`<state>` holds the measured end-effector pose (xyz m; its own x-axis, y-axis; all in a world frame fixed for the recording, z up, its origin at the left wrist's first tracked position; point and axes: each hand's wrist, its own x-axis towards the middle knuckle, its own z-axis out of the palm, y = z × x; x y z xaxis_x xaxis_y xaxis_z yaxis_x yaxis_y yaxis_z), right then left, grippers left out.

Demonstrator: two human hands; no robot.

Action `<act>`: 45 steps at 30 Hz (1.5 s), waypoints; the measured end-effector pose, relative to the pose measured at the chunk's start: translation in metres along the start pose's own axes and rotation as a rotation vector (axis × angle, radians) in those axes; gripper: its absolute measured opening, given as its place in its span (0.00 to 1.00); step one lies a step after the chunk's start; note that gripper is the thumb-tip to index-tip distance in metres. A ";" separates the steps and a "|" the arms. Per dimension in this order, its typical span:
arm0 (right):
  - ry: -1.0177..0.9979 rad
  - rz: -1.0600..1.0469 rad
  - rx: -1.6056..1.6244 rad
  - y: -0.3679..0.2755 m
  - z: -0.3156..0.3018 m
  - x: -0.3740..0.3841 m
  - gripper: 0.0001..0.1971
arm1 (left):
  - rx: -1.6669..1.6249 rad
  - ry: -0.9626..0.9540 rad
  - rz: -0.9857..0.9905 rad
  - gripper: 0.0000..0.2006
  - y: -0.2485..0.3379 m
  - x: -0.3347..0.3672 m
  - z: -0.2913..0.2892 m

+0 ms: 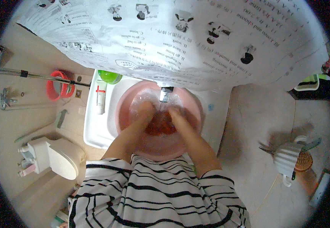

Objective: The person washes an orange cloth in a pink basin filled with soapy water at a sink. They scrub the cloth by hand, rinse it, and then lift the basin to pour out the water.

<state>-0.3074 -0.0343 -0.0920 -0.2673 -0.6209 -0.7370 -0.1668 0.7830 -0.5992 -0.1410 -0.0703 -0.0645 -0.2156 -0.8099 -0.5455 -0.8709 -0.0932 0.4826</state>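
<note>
Under the tap, both hands are down inside a pink basin that sits in a white sink, so that the running water falls between them and onto what they work on. Between the two hands lies a mass of small red things, maybe fruit, lying in the water at the bottom of the basin; the picture is too blurred to tell their kind. The left hand is at the left side of this red mass and the right hand at its right side, both touching it or dipping among it. I judge that the hands are placed so because the stream comes down just beyond the fingertips and the basin keeps the water and the red things together. About the grip I cannot tell: water and blur hide the fingers, so it is not visible if they are spread, curled or closed on something. To the left of the left hand, on the flat edge of the sink, a white tube lies, and beyond it a green round thing. Above the hands a big printed paper sheet hangs over the tap. Further left stands a toilet, and well to the right a white cup with brushes. Below the forearms is a striped shirt.
</note>
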 end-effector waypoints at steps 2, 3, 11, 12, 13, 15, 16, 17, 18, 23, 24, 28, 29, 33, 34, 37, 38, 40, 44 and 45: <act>-0.037 -0.136 0.332 0.012 0.009 -0.001 0.22 | -0.221 0.129 0.027 0.16 0.013 -0.007 0.020; -0.047 -0.200 0.499 0.017 0.010 -0.002 0.24 | -0.373 0.184 0.078 0.16 0.027 -0.015 0.023; -1.247 -0.351 1.366 0.003 0.016 -0.031 0.26 | -0.088 0.202 0.557 0.16 0.072 -0.105 -0.037; -1.373 -0.292 1.397 0.000 0.012 -0.042 0.26 | -0.187 0.184 0.452 0.16 0.066 -0.099 -0.043; -1.573 -0.138 1.471 0.005 0.028 -0.041 0.25 | -0.284 0.162 0.347 0.16 0.060 -0.086 -0.053; -1.317 0.116 1.365 -0.005 0.044 -0.067 0.23 | -0.280 0.245 0.259 0.16 0.053 -0.086 -0.056; -0.862 0.140 1.207 -0.030 0.043 -0.098 0.22 | -0.180 0.346 0.282 0.16 0.047 -0.090 -0.054; -0.438 0.200 0.929 -0.060 0.037 -0.133 0.21 | -0.075 0.442 0.322 0.16 0.045 -0.094 -0.054; -0.337 0.265 0.851 -0.077 0.029 -0.149 0.21 | -0.079 0.478 0.451 0.15 0.055 -0.106 -0.055; -0.470 0.184 0.931 -0.049 0.015 -0.133 0.21 | -0.145 0.470 0.622 0.15 0.084 -0.123 -0.053; -0.491 0.176 0.933 -0.047 0.018 -0.135 0.21 | -0.132 0.426 0.567 0.16 0.074 -0.114 -0.058; -0.378 0.346 0.901 -0.115 -0.010 -0.173 0.23 | -0.041 0.105 0.171 0.23 0.029 -0.080 -0.083; -0.349 0.402 0.914 -0.124 -0.018 -0.173 0.23 | -0.009 0.152 0.182 0.22 0.010 -0.067 -0.072; -0.128 0.126 0.451 -0.015 -0.015 -0.038 0.19 | 0.263 0.060 0.201 0.23 0.007 -0.027 -0.036; -0.048 0.069 0.291 0.008 -0.017 -0.010 0.19 | 0.362 -0.033 0.187 0.25 0.016 -0.025 -0.035; 0.041 -0.012 0.011 0.024 -0.006 0.017 0.20 | 0.246 -0.157 0.123 0.23 0.007 -0.006 -0.015; 0.055 -0.025 -0.034 0.027 -0.002 0.022 0.20 | 0.178 -0.173 0.101 0.22 0.000 0.002 -0.006; 0.089 -0.064 -0.088 0.026 0.007 0.027 0.20 | 0.066 -0.140 0.046 0.21 -0.009 0.010 0.009; 0.055 -0.126 -0.017 0.022 0.037 0.028 0.20 | -0.128 0.080 -0.041 0.19 0.004 -0.001 0.023; 0.027 -0.131 0.042 0.020 0.041 0.029 0.20 | -0.207 0.132 -0.046 0.18 0.015 -0.003 0.023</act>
<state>-0.2796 -0.0386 -0.1382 -0.2714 -0.7161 -0.6431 -0.1622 0.6927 -0.7028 -0.1640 -0.0557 -0.0715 -0.1070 -0.8693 -0.4825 -0.7664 -0.2370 0.5970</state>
